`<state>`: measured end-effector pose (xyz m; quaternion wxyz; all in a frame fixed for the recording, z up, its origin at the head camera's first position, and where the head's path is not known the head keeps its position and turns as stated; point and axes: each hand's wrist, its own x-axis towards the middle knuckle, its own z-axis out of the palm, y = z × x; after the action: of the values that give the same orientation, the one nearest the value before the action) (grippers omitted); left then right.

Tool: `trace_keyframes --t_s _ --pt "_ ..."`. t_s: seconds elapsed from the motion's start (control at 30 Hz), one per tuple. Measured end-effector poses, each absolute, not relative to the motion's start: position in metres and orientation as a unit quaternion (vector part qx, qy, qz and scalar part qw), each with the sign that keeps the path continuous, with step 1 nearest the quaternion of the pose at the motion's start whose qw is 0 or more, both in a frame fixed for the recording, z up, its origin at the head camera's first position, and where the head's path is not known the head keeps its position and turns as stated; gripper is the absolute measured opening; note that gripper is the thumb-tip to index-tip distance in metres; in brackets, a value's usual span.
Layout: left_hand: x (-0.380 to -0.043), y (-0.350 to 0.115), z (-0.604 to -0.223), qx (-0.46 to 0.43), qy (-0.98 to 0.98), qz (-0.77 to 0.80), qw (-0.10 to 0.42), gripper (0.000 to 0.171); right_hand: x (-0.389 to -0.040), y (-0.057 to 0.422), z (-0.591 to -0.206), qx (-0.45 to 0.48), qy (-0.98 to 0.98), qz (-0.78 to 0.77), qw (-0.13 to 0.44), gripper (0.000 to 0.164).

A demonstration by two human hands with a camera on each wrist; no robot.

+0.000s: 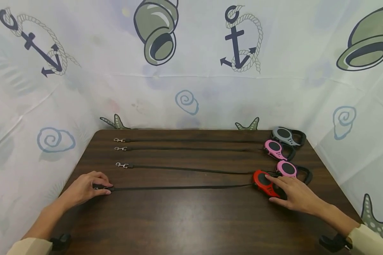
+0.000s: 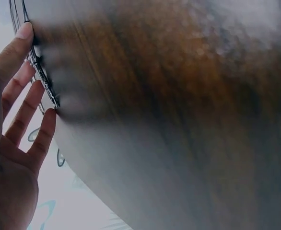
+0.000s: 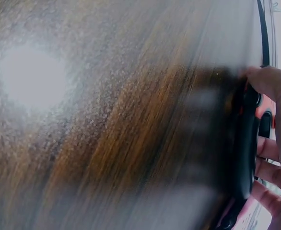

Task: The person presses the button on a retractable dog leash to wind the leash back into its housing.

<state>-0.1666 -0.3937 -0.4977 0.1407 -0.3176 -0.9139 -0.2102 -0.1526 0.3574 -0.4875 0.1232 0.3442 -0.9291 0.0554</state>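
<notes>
Four retractable dog leashes lie side by side, their cords drawn out to the left. At the front, my right hand (image 1: 290, 193) grips the red leash handle (image 1: 265, 183), thumb on the near side and fingers across its top; in the right wrist view its black edge (image 3: 246, 148) shows between thumb and fingers. At the other end of that black cord (image 1: 178, 187), my left hand (image 1: 84, 187) holds the clip end between thumb and fingers. The metal clip (image 2: 44, 76) shows along the fingers in the left wrist view; the head view mostly hides it.
Behind the red leash lie two pink leash handles (image 1: 273, 148) and a grey one (image 1: 282, 134) at the back right. Their metal clips (image 1: 122, 165) sit at the left. The brown table (image 1: 178, 223) meets a white patterned cloth (image 1: 204, 99) at the back and sides.
</notes>
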Motion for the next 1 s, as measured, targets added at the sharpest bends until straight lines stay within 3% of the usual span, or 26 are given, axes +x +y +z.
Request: trace_keyframes --t_s 0.57,1.0 --pt "-0.1655 -0.3923 -0.4967 -0.31 -0.918 -0.206 0.135 0.026 -0.1551 0.3555 -0.4924 0.342 -0.93 0.064 0.118 0.081" --pt "-0.1656 -0.3894 -0.4969 -0.314 -0.924 -0.15 0.161 0.029 -0.1553 0.3537 -0.4919 0.31 -0.944 0.068 0.088 0.077"
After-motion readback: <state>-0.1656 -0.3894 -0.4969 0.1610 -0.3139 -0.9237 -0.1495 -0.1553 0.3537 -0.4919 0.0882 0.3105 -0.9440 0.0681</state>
